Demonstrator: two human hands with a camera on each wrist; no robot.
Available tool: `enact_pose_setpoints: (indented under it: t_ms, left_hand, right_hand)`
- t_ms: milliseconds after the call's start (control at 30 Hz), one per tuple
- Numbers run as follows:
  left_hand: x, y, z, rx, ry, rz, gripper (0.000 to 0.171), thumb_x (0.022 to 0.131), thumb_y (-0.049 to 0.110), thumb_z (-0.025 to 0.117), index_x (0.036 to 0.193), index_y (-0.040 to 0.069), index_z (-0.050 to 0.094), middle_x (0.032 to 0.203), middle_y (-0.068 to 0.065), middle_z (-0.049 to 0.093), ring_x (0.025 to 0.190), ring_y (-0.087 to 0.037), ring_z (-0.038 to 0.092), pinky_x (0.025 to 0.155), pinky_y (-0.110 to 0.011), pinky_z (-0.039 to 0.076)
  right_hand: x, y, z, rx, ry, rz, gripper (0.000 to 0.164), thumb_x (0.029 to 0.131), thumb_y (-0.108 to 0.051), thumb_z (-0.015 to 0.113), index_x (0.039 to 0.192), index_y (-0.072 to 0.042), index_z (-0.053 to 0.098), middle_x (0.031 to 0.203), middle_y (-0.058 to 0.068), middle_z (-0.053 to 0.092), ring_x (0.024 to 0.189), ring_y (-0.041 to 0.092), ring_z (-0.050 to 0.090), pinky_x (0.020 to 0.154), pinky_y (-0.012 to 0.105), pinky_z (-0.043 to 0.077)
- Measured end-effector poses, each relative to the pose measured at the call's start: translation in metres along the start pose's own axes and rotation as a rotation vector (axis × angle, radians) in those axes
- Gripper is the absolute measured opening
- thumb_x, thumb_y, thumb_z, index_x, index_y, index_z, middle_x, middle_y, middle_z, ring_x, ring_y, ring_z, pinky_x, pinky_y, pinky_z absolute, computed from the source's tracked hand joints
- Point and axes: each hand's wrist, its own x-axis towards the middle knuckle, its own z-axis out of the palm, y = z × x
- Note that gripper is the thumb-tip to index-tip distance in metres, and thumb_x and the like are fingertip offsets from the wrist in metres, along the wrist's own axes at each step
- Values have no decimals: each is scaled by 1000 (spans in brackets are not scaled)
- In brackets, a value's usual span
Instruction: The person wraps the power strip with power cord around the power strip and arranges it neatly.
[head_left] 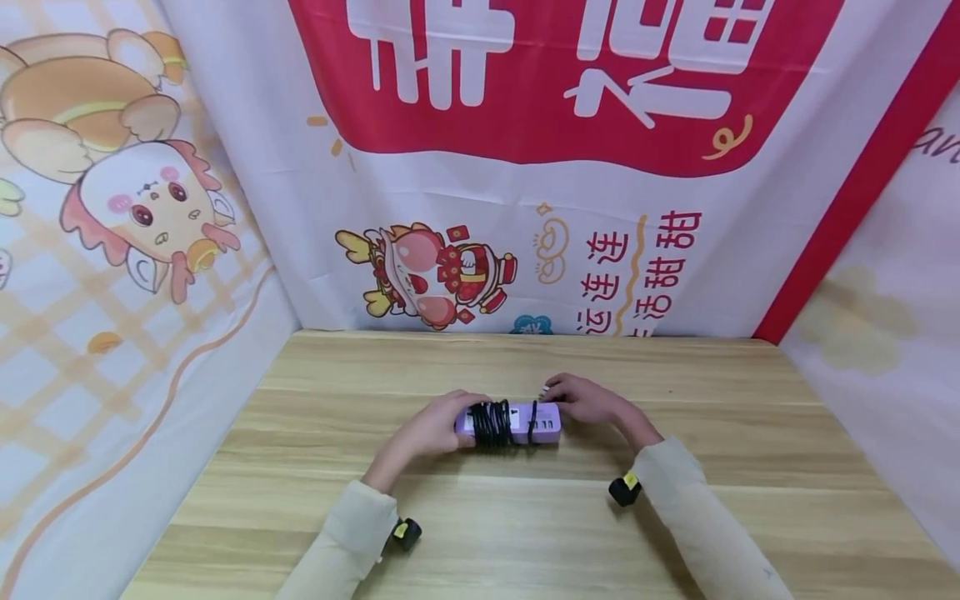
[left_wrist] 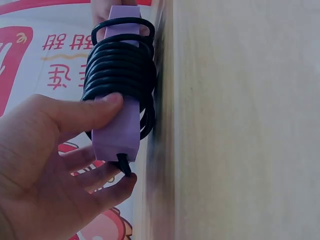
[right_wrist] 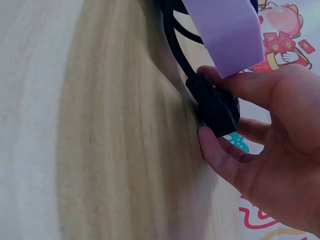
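Note:
A purple power strip [head_left: 552,414] lies at the middle of the table, its black cord [head_left: 492,425] wound in several turns around the body. My left hand [head_left: 438,423] grips the strip's left end. In the left wrist view the thumb [left_wrist: 107,107] lies on the purple side beside the coils, with the other fingers below and around the end. At the strip's other end my right hand [head_left: 588,400] holds the cord's black plug [right_wrist: 218,111] between its fingers. The plug's prongs are partly hidden by that hand in the head view.
The wooden table [head_left: 495,533] reaches back to a printed cloth [head_left: 480,192] hanging behind it. More cloth stands along the left and right sides. Each wrist carries a small black camera, with the left camera [head_left: 406,534] and right camera [head_left: 624,491] below the sleeves.

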Motion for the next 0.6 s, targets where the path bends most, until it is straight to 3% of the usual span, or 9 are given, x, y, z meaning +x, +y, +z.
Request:
enact_pose_setpoints:
  t_ms: [167, 333, 433, 600]
  left_hand:
    - [1, -1, -2, -23, -35, -28, 67, 84, 14, 78, 145, 18, 50, 141, -11, 56, 128, -29, 54, 109, -52, 44]
    - [-2, -1, -3, -39, -64, -77, 74, 86, 19, 78, 150, 15, 41, 148, -12, 49, 135, -29, 48, 114, -50, 40]
    - [-4, -3, -6, -49, -72, -73, 76, 86, 21, 78, 151, 12, 39, 149, -13, 47, 138, -30, 46, 116, -49, 38]
    - [-10, -8, -15, -36, -75, -88, 78, 88, 28, 77, 152, 11, 36, 153, -14, 43, 142, -31, 42, 117, -49, 36]
  right_hand:
    - [-11, -3, -2, 105, 50, 62, 29, 98, -5, 57, 125, -8, 67, 141, 25, 51, 134, 45, 45, 112, 62, 35]
    - [-27, -11, -2, 186, 108, 77, 36, 96, -5, 61, 132, -8, 60, 141, 19, 52, 132, 41, 48, 109, 60, 41]
    - [-37, -12, -5, 223, 124, 89, 40, 96, -7, 61, 136, -8, 56, 143, 19, 49, 131, 43, 48, 106, 59, 45]
    - [-55, -10, -16, 211, 168, 168, 41, 98, -10, 61, 138, -12, 55, 145, 18, 48, 131, 45, 48, 101, 55, 51]
